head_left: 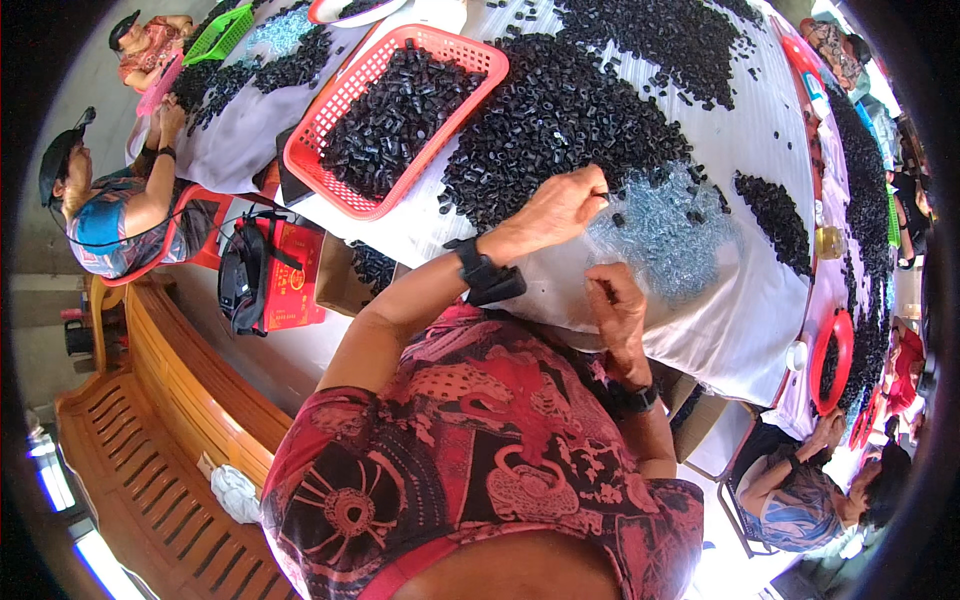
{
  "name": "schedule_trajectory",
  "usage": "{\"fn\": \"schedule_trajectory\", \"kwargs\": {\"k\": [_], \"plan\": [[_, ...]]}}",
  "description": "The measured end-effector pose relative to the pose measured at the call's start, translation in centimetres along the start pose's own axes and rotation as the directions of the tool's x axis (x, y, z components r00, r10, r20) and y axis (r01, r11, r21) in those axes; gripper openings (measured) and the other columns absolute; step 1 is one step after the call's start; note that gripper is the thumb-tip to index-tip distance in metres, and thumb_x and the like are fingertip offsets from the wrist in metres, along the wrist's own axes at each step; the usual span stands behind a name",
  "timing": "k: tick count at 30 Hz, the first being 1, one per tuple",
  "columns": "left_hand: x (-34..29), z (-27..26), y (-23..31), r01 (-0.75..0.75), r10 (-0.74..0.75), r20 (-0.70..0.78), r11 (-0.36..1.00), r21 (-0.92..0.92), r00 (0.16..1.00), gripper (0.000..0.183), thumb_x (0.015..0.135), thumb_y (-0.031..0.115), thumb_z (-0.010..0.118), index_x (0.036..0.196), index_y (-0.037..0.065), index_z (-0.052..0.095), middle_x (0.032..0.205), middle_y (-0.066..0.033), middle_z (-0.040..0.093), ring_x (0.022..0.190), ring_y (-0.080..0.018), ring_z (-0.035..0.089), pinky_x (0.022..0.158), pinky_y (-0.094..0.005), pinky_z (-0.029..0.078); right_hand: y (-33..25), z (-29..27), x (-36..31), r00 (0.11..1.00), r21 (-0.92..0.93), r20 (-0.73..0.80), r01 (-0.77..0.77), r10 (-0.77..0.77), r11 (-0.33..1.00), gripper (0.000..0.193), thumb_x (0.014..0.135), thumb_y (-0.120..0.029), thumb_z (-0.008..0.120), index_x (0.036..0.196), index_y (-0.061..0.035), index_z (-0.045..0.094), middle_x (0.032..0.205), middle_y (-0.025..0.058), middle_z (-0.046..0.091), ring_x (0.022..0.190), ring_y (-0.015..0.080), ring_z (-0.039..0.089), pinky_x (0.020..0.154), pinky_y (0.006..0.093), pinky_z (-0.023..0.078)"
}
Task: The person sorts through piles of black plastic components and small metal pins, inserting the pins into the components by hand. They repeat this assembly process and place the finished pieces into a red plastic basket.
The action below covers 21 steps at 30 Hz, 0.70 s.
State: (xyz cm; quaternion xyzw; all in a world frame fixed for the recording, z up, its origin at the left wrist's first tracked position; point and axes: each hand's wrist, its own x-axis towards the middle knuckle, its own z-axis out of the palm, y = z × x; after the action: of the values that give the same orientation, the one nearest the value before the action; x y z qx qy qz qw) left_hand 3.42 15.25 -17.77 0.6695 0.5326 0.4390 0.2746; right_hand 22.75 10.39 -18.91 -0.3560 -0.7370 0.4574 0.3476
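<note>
My left hand (562, 208) reaches over the white-covered table with its fingers curled into a pinch, close to a heap of small black ring-like plastic pieces (560, 105). What it holds, if anything, is too small to make out. Nearer to me, my right hand (617, 305) is closed too, thumb against bent fingers, and its contents are hidden. Beyond and beside the right hand lies a pile of small clear bluish plastic pieces (668, 240), with a few black ones on it. The hands are apart. Each wrist wears a dark band.
A red slotted basket (303, 150) full of black pieces stands at the left. More black pieces (660, 45) spread farther back. A wooden bench (170, 480), a red box (292, 270) and an open carton (340, 280) are to my left. Other people sit at both sides.
</note>
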Motion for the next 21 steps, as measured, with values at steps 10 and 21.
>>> {"fn": "schedule_trajectory", "kwargs": {"k": [10,21], "plan": [[-8.2,-5.2,4.1,0.195,-0.166,0.109,0.703,-0.683,0.980,0.013,0.089,0.010,0.058,0.100,0.002,0.058,0.087,-0.0025,0.058,0.078,-0.0102,0.058,0.070,-0.0250,0.049,-6.7,1.3,4.5,0.999,0.475,0.046,-0.010,-0.013,0.880,0.009,0.086,0.003,0.058,0.092,-0.0021,0.055,0.080,0.0015,0.056,0.060,0.0066,0.054,0.053,0.0214,0.047],[-11.5,-6.4,3.2,0.277,-0.252,0.155,0.574,-0.771,0.955,0.014,0.089,0.009,0.059,0.099,0.000,0.058,0.087,-0.0038,0.060,0.076,-0.0094,0.057,0.070,-0.0238,0.047,-5.7,4.0,4.1,0.982,0.413,0.186,-0.093,0.016,0.906,0.008,0.085,0.002,0.059,0.091,-0.0033,0.055,0.079,0.0007,0.056,0.060,0.0052,0.054,0.052,0.0200,0.046]]}}
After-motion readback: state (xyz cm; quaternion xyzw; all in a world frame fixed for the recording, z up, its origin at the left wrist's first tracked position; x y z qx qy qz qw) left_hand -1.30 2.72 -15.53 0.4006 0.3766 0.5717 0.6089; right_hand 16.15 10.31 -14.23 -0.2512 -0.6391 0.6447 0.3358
